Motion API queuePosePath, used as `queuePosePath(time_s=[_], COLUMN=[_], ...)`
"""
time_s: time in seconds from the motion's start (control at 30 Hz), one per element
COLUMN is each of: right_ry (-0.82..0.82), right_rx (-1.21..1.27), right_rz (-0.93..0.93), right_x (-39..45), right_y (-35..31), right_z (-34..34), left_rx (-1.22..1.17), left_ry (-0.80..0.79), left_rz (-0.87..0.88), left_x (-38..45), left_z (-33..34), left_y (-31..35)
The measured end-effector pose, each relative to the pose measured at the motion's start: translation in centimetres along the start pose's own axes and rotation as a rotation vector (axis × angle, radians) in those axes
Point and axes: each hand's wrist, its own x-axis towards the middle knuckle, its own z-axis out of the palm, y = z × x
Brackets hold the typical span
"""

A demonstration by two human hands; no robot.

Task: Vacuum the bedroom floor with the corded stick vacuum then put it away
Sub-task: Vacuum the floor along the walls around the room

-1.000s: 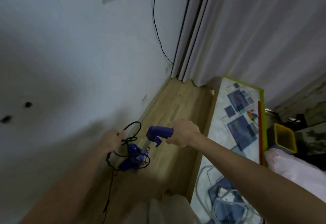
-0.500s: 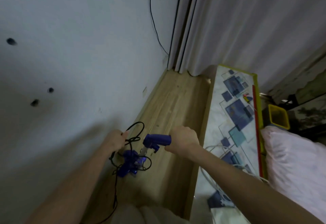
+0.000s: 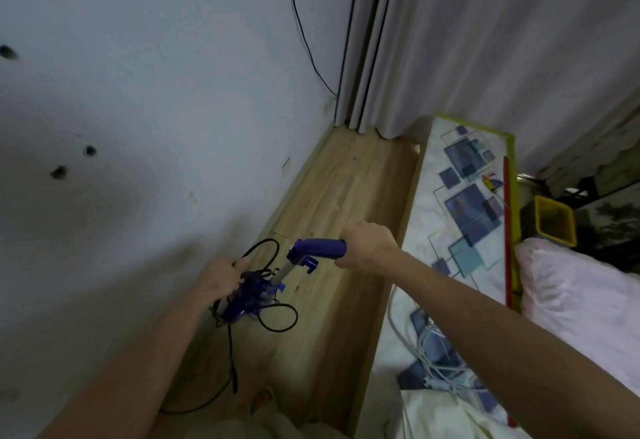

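Right hand is gripping vacuum handle; left hand is pinching black cord loops. Likely wrapping cord; stowing remains.

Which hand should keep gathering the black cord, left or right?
Left. The left hand already pinches the black cord beside the vacuum body; the right hand grips the purple handle, steadying it.

Two bare forearms are reaching in from the lower edge of the frame, no sleeves, watch, or jewellery showing on either. The left hand is appearing at lower centre, the right hand just right of it. Pale fabric, possibly the person's clothing, is showing blurred at the bottom centre.
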Motion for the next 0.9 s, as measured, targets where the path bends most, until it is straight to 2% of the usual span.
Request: queuePosePath(time_s=[0.2,0.43,0.73,0.9], right_ry=[0.059,0.092,0.083,0.025], right_rx=[-0.072,-0.059,-0.039,-0.019], right_rz=[-0.043,-0.061,-0.087,-0.07], right_x=[-1.4,-1.1,-0.7,-0.8], right_y=[1.8,0.0,-1.2,0.1], right_z=[-0.4,-0.5,1.4,1.1], left_rx=[0.039,0.022,-0.044,-0.028], left_ry=[0.008,0.025,0.058,0.069], left_rz=[0.002,-0.022,-0.048,-0.041], left_x=[-1.2,-1.7,-3.6,-4.1], left_z=[0.4,0.3,0.9,1.0], left_y=[0.6,1.1,0.2,-0.4])
